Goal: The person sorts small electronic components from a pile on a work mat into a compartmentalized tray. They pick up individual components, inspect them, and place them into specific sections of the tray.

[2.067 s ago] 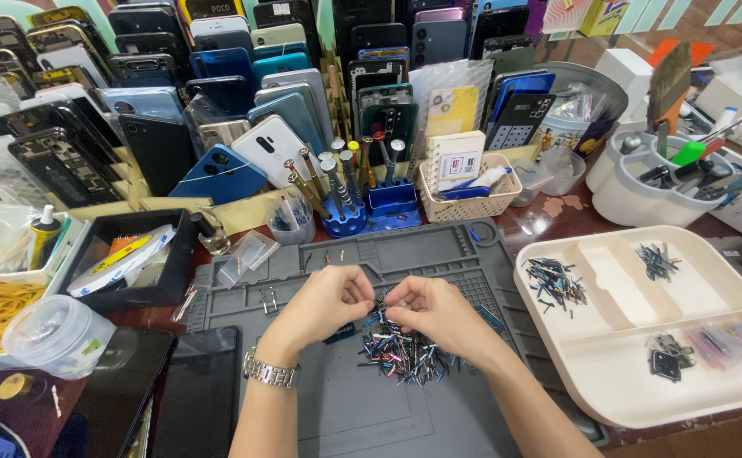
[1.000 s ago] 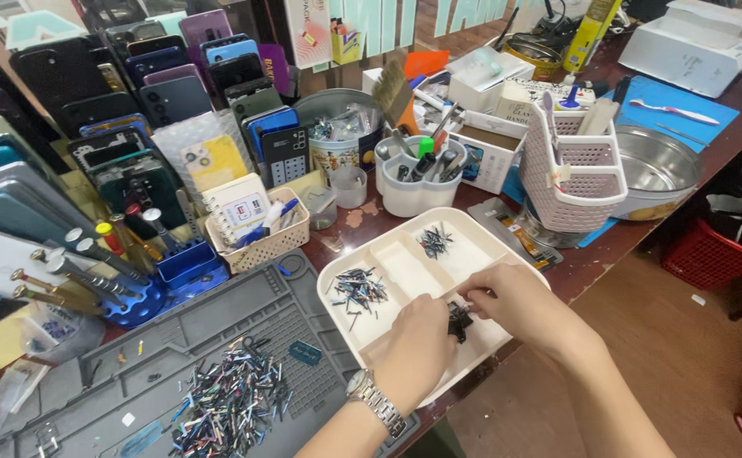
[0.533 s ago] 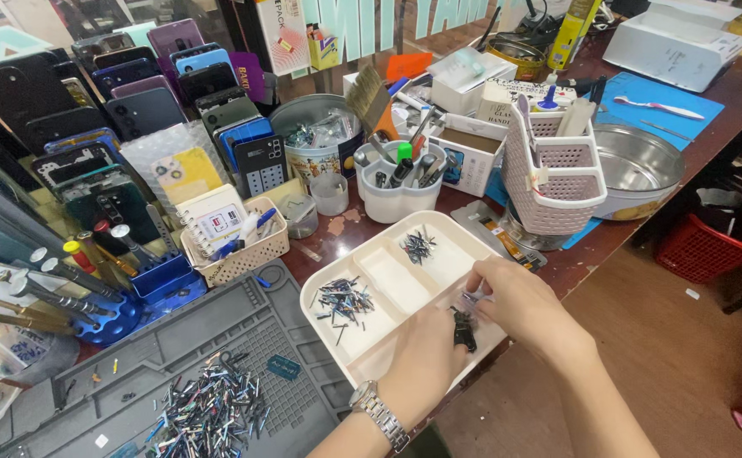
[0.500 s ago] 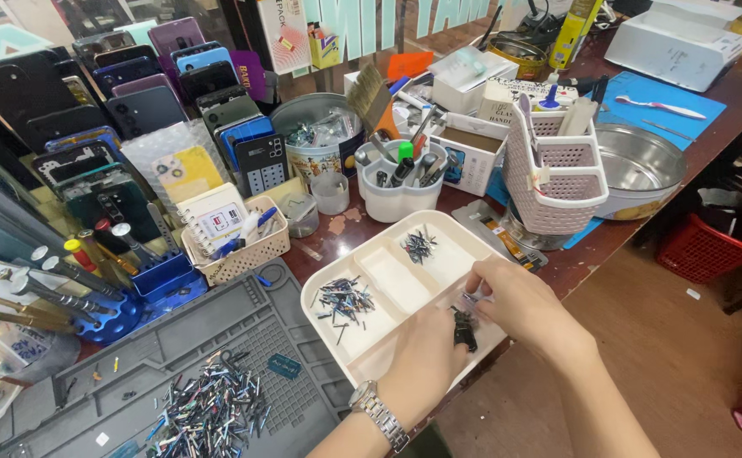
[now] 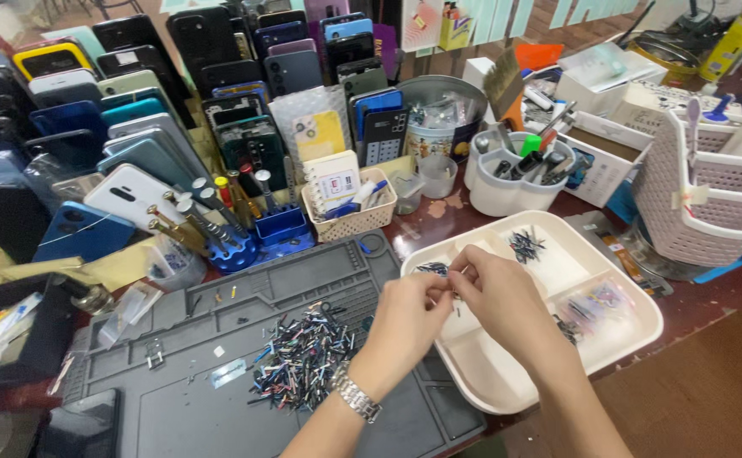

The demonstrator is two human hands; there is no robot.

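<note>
Two hands are being held together over the left edge of a white compartment tray (image 5: 507, 390) in the head view. A tiny dark part (image 5: 453, 280), too small to identify, is being pinched in the fingertip grip of the left hand (image 5: 409, 318) and the right hand (image 5: 494, 293), just above the tray's near-left compartment. A heap of small thin parts (image 5: 303, 360) is lying on the grey work mat (image 5: 176, 399) on the bench, left of the wrists.
</note>
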